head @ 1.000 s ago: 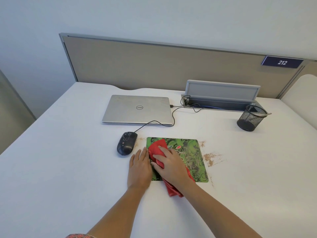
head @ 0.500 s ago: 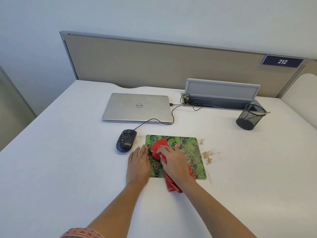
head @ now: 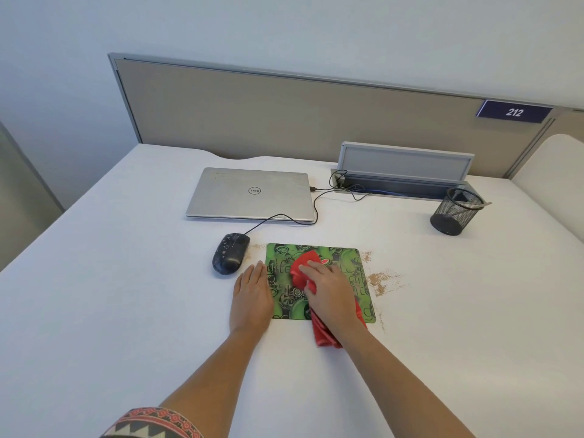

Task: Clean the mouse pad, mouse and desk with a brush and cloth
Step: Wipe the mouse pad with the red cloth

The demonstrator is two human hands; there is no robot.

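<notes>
A green patterned mouse pad (head: 346,259) lies on the white desk (head: 126,279). My right hand (head: 331,295) lies flat on a red cloth (head: 304,263) and presses it onto the middle of the pad. The cloth's tail hangs over the pad's near edge. My left hand (head: 252,295) rests flat on the desk against the pad's left edge. A black wired mouse (head: 230,253) sits just left of the pad, beyond my left fingertips. No brush is in view.
Brown crumbs (head: 382,279) are scattered on the desk right of the pad, with a few at its far corners. A shut silver laptop (head: 249,194) lies behind the mouse. A black mesh pen holder (head: 455,211) and an open cable box (head: 404,165) stand far right.
My right hand has slid the red cloth a little to the right, from the pad's left part toward its middle. The left hand has stayed at the pad's left edge.
</notes>
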